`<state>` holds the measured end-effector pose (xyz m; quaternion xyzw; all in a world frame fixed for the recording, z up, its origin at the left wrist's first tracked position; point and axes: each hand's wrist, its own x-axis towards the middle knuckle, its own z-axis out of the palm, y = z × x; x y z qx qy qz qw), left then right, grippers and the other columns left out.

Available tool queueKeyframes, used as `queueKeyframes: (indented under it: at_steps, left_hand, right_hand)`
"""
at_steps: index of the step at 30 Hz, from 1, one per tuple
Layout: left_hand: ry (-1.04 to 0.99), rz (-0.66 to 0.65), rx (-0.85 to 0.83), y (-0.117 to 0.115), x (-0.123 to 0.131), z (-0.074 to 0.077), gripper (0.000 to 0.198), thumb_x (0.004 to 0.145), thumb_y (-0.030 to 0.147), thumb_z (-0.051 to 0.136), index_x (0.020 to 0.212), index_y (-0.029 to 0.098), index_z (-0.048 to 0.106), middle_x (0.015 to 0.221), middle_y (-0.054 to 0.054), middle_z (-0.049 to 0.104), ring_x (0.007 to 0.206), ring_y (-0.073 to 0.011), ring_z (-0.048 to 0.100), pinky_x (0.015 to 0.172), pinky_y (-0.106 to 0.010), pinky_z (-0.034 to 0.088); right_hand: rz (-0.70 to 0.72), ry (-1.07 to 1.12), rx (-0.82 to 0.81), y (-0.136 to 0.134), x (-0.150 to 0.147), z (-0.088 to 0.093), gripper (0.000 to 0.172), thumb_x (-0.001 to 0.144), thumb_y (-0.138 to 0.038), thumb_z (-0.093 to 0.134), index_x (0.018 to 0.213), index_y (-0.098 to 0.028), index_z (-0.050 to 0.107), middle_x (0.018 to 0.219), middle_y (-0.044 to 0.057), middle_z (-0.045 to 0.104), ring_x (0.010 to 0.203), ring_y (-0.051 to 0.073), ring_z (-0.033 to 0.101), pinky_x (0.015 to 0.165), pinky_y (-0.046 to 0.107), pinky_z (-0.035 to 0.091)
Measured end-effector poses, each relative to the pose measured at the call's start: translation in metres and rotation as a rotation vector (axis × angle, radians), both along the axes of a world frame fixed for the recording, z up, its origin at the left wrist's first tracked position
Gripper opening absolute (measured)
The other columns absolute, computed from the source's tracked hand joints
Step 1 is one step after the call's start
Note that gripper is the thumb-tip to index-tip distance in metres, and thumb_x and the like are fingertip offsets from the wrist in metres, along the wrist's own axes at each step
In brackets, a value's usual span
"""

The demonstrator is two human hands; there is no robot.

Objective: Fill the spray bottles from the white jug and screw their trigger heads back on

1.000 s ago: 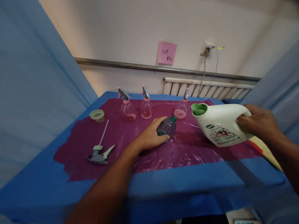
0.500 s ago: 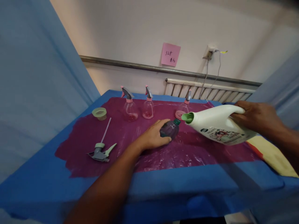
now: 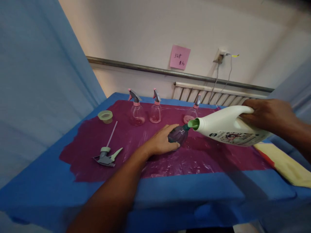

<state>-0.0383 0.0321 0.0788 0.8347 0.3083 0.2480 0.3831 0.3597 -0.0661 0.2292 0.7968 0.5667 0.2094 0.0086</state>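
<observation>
My left hand (image 3: 163, 141) is closed around a dark, see-through spray bottle (image 3: 179, 136) without its spray head, tilted to the right. In my right hand (image 3: 266, 113) is the handle of a large white jug (image 3: 225, 127) with a printed label, tipped so that its green spout (image 3: 193, 124) points left. The spout is at the bottle's dark green neck; whether they touch, or any liquid runs, I cannot tell. A grey and pale green trigger spray head (image 3: 106, 158) with its tube lies to the left of my left hand.
Three clear spray bottles with pink collars stand at the back: the left one (image 3: 137, 116), the middle one (image 3: 155, 113) and the right one (image 3: 191, 113). A pale green cup (image 3: 105, 116) sits at the left. Purple plastic sheet (image 3: 89, 142) covers the blue table (image 3: 170, 191). Yellow cloth (image 3: 289, 161) lies at right.
The jug has come slightly left and its spout now reaches the bottle's neck, which it was just short of before. My left hand still holds the bottle.
</observation>
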Motion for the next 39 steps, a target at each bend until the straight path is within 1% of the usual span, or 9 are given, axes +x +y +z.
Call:
queueKeyframes:
  at_steps: [6,11,14,21,25,30,35,39]
  left_hand:
    - [0.011,-0.006,0.013,0.001,0.001,0.000,0.088,0.082,0.039,0.085,0.167,0.029,0.062,0.156,-0.012,0.071,0.145,-0.0394,0.071,0.126,-0.057,0.059]
    - [0.016,-0.015,0.023,0.002,0.002,-0.001,0.081,0.083,0.040,0.084,0.161,0.029,0.066,0.152,-0.012,0.072,0.144,-0.0400,0.071,0.125,-0.058,0.059]
    - [0.013,-0.018,0.030,0.002,0.002,-0.001,0.084,0.083,0.040,0.085,0.163,0.028,0.064,0.153,-0.012,0.072,0.145,-0.0400,0.070,0.126,-0.057,0.059]
    - [0.021,-0.012,0.015,0.000,0.001,0.002,0.087,0.082,0.039,0.084,0.166,0.028,0.063,0.157,-0.012,0.071,0.148,-0.0394,0.070,0.128,-0.056,0.058]
    - [0.030,-0.003,0.008,-0.002,0.001,0.003,0.089,0.083,0.040,0.084,0.168,0.028,0.062,0.158,-0.012,0.070,0.148,-0.0392,0.070,0.129,-0.057,0.058]
    - [0.038,-0.004,0.011,-0.002,0.001,0.005,0.088,0.083,0.040,0.084,0.167,0.029,0.062,0.157,-0.012,0.071,0.147,-0.0392,0.071,0.129,-0.057,0.057]
    - [0.054,-0.017,0.007,0.001,0.001,0.003,0.088,0.083,0.042,0.085,0.167,0.030,0.062,0.154,-0.013,0.071,0.142,-0.0393,0.073,0.124,-0.057,0.060]
    - [0.050,-0.018,0.014,0.002,0.001,0.001,0.089,0.084,0.043,0.084,0.168,0.030,0.060,0.155,-0.013,0.070,0.142,-0.0395,0.072,0.125,-0.058,0.060]
  right_hand:
    - [0.014,-0.011,-0.002,0.001,0.000,0.006,0.051,0.085,-0.072,0.052,0.103,-0.034,0.079,0.095,0.009,0.083,0.080,0.031,0.069,0.066,0.040,0.036]
    - [0.052,-0.045,0.009,0.002,0.001,0.011,0.053,0.085,-0.074,0.050,0.102,-0.034,0.080,0.095,0.009,0.083,0.078,0.030,0.068,0.065,0.039,0.035]
    - [0.054,-0.050,0.011,0.002,0.002,0.013,0.053,0.085,-0.076,0.050,0.101,-0.034,0.079,0.094,0.009,0.082,0.079,0.030,0.068,0.065,0.038,0.035]
    - [0.064,-0.075,0.021,0.003,0.005,0.017,0.043,0.083,-0.070,0.055,0.096,-0.034,0.075,0.092,0.007,0.081,0.078,0.029,0.069,0.065,0.037,0.035]
    - [0.054,-0.093,0.017,0.003,0.000,0.020,0.041,0.083,-0.068,0.053,0.092,-0.033,0.073,0.092,0.009,0.080,0.077,0.030,0.067,0.065,0.038,0.034]
    - [0.045,-0.095,0.001,0.002,-0.003,0.023,0.041,0.083,-0.068,0.052,0.092,-0.034,0.072,0.092,0.009,0.080,0.077,0.030,0.067,0.064,0.038,0.035]
    - [0.037,-0.077,-0.003,0.004,-0.004,0.026,0.037,0.087,-0.067,0.058,0.093,-0.034,0.073,0.094,0.010,0.081,0.076,0.029,0.066,0.066,0.037,0.033]
    - [0.009,-0.086,-0.020,0.004,-0.004,0.028,0.038,0.087,-0.069,0.057,0.093,-0.035,0.074,0.091,0.008,0.079,0.072,0.028,0.062,0.065,0.038,0.032]
